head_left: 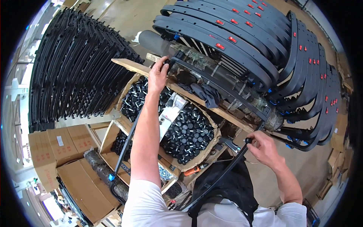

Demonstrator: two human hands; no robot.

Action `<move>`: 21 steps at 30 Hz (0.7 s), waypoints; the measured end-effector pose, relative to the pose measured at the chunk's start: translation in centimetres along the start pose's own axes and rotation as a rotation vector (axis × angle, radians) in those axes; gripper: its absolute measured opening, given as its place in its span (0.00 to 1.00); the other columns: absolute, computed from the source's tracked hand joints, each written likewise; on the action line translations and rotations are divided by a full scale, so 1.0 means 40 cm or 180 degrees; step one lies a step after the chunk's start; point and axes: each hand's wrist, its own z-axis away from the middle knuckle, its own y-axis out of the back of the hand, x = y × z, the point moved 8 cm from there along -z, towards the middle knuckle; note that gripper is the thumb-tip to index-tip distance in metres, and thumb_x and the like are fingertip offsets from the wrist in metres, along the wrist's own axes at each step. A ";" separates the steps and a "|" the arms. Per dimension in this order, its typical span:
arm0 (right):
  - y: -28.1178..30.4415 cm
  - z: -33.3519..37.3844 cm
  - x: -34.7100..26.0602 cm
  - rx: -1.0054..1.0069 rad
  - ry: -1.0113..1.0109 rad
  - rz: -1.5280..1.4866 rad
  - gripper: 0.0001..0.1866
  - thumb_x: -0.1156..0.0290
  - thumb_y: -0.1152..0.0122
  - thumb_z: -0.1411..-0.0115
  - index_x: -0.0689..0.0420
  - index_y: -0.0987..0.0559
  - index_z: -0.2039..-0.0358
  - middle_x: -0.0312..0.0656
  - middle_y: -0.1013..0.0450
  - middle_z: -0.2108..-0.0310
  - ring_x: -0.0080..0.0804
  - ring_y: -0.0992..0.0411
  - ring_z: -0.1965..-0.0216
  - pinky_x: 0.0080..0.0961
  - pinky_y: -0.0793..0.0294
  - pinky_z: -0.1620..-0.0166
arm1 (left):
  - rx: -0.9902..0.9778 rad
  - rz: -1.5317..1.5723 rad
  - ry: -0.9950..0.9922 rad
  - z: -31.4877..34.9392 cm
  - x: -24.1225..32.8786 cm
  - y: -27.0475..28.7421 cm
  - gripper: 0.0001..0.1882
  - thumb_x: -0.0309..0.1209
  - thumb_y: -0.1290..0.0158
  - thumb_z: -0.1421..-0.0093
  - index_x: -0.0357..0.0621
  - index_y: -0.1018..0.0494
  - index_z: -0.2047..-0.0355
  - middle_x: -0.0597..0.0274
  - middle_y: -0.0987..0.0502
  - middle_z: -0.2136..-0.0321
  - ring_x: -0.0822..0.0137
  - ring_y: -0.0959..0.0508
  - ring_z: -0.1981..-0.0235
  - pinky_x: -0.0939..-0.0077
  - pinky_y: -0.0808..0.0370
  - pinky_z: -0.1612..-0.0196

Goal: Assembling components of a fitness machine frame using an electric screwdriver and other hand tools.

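Note:
A black tubular metal frame lies across in front of me, one side bar running down to the lower left and the other toward my waist. At its far left corner, my left hand is closed, thumb and fingers pinching a small dark foot against the frame. On the right side bar, my right hand pinches a black round-headed screw-in foot; its stud is hidden. Under my left arm, an open cardboard box holds many loose black feet with silver studs.
A white metal plate divides the feet. An orange-handled tool lies beside the box. Black frames are stacked at left, curved grey frames with red parts at far right. Cardboard cartons stand at lower left; a wooden board crosses the bench.

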 end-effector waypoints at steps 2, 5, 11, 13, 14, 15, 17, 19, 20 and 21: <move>0.024 -0.003 0.014 0.0187 -0.0005 0.0061 0.16 0.74 0.33 0.39 0.59 0.19 0.50 0.45 0.23 0.59 0.37 0.22 0.64 0.33 0.21 0.61 | -0.0053 -0.0121 -0.0262 -0.001 0.007 -0.002 0.19 0.27 0.49 0.27 0.49 0.23 0.38 0.51 0.18 0.46 0.52 0.20 0.42 0.66 0.26 0.38; 0.072 -0.006 0.020 0.0445 0.0027 0.0271 0.16 0.76 0.35 0.39 0.59 0.20 0.49 0.45 0.24 0.57 0.36 0.22 0.64 0.31 0.21 0.61 | -0.0112 -0.0194 -0.0882 -0.001 0.025 -0.009 0.21 0.23 0.50 0.31 0.48 0.21 0.40 0.50 0.20 0.45 0.52 0.21 0.42 0.64 0.26 0.37; 0.132 -0.006 0.063 0.1059 -0.0087 0.0425 0.16 0.77 0.37 0.39 0.60 0.20 0.50 0.45 0.24 0.57 0.33 0.23 0.64 0.30 0.20 0.61 | 0.0049 -0.0287 -0.0646 -0.041 -0.049 -0.011 0.16 0.31 0.44 0.27 0.48 0.19 0.41 0.51 0.20 0.49 0.53 0.22 0.43 0.63 0.27 0.36; 0.143 -0.008 0.075 0.1139 -0.0036 0.0620 0.16 0.78 0.37 0.39 0.60 0.20 0.50 0.44 0.25 0.54 0.33 0.23 0.63 0.29 0.19 0.61 | 0.0218 0.0148 -0.0817 -0.041 -0.050 -0.008 0.19 0.30 0.45 0.27 0.48 0.21 0.38 0.50 0.20 0.46 0.54 0.21 0.41 0.64 0.28 0.35; 0.151 -0.005 0.080 0.1180 -0.0020 0.0633 0.16 0.78 0.37 0.39 0.61 0.20 0.50 0.44 0.25 0.52 0.33 0.23 0.62 0.29 0.19 0.61 | 0.0252 0.0680 -0.0605 -0.034 -0.055 -0.023 0.21 0.28 0.47 0.27 0.47 0.24 0.35 0.51 0.20 0.43 0.57 0.22 0.38 0.65 0.29 0.33; 0.152 -0.007 0.080 0.1207 0.0029 0.0620 0.16 0.79 0.37 0.39 0.61 0.20 0.50 0.44 0.26 0.50 0.33 0.23 0.62 0.29 0.18 0.61 | 0.0175 0.0765 -0.0373 -0.037 -0.075 -0.023 0.21 0.27 0.51 0.26 0.46 0.27 0.34 0.52 0.19 0.43 0.59 0.22 0.39 0.66 0.30 0.33; 0.147 -0.008 0.082 0.1164 0.0036 0.0692 0.16 0.79 0.37 0.39 0.60 0.20 0.49 0.44 0.26 0.48 0.34 0.23 0.61 0.29 0.18 0.61 | -0.0072 0.0715 -0.0284 -0.043 -0.091 -0.017 0.20 0.28 0.53 0.25 0.44 0.27 0.35 0.53 0.20 0.43 0.59 0.22 0.40 0.67 0.30 0.33; 0.139 -0.007 0.075 0.1064 0.0102 0.0930 0.17 0.79 0.37 0.39 0.60 0.20 0.49 0.44 0.26 0.48 0.35 0.23 0.60 0.30 0.18 0.61 | -0.0029 0.0751 -0.0353 -0.036 -0.046 -0.027 0.18 0.31 0.52 0.25 0.46 0.23 0.38 0.53 0.21 0.42 0.59 0.22 0.41 0.67 0.29 0.34; 0.137 0.000 0.076 0.0986 0.0059 0.1011 0.17 0.79 0.37 0.39 0.59 0.20 0.49 0.44 0.26 0.48 0.38 0.23 0.59 0.31 0.17 0.59 | 0.0001 0.0459 -0.0033 -0.035 -0.031 -0.040 0.17 0.32 0.51 0.24 0.47 0.22 0.39 0.53 0.21 0.42 0.59 0.22 0.41 0.67 0.29 0.34; 0.131 -0.001 0.073 0.0968 0.0073 0.1035 0.17 0.79 0.37 0.39 0.59 0.20 0.49 0.44 0.26 0.48 0.38 0.23 0.59 0.31 0.17 0.59 | 0.0052 0.0130 0.0291 -0.028 -0.037 -0.031 0.16 0.32 0.50 0.24 0.48 0.20 0.41 0.54 0.22 0.41 0.59 0.22 0.41 0.67 0.28 0.35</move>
